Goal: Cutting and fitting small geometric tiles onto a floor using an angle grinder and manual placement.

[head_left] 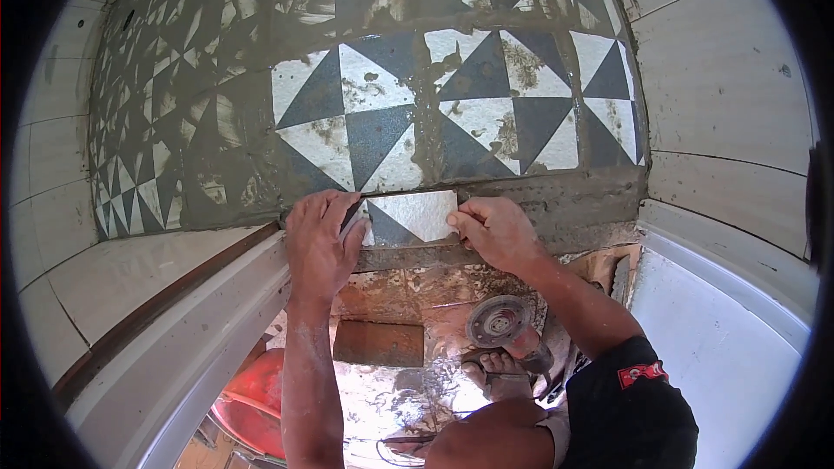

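Observation:
A narrow cut piece of patterned floor tile (421,215), white with dark grey triangles, lies across the doorway strip at the edge of the tiled floor. My left hand (320,230) grips its left end, thumb toward me and fingers over the far side. At the other end, my right hand (497,230) pinches the corner between thumb and fingers. Grey mortar (556,200) covers the strip right of the piece. Just beyond it, larger tiles (352,117) with the same triangle pattern are smeared with wet grout.
An angle grinder (502,321) with a disc stands on the wet floor beside my bare foot (499,373). Near it lies a brown rectangular tile (379,344). A red basin (254,404) sits at the lower left. White door frames (187,321) flank the opening.

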A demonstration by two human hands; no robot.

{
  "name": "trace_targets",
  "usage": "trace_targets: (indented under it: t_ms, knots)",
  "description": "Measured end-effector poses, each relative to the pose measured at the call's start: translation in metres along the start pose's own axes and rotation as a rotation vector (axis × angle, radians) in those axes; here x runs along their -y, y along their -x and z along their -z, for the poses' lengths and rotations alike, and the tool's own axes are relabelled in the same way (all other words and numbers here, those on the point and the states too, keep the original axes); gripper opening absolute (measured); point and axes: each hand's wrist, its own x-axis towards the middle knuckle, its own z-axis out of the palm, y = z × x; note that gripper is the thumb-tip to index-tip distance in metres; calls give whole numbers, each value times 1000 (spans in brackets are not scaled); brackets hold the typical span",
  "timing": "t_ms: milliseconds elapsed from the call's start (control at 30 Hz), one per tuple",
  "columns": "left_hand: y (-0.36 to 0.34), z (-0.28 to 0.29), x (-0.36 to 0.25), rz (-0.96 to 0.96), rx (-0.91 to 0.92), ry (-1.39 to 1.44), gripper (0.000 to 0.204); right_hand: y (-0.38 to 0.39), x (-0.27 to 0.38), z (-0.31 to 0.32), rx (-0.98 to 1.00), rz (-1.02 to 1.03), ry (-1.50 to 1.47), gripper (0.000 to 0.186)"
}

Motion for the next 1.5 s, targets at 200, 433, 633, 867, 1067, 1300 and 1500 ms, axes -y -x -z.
trace_targets:
  t_ms: [200,433,633,867,1067,1300,1500]
  knots:
    - [0,1,3,1,15,-2,44,-2,-1,-5,-17,22,11,31]
    - [-1,6,3,16,61,-14,50,-3,-3,-6,-9,41,2,32]
    - [-3,0,4,-9,45,-35,51,-9,-5,-5,26,-30,-7,31]
    - [-5,6,6,-1,71,-50,47,-3,-4,-2,83,3,-166,23]
    - [-8,46,-15,-14,164,299,37,18,30,32,-77,249,-231,22]
    - [85,77,-94,189,170,841,26,76,104,74,-80,355,-475,26]
    - [237,35,-136,644,-188,1273,22,148,23,70,-415,157,-396,31]
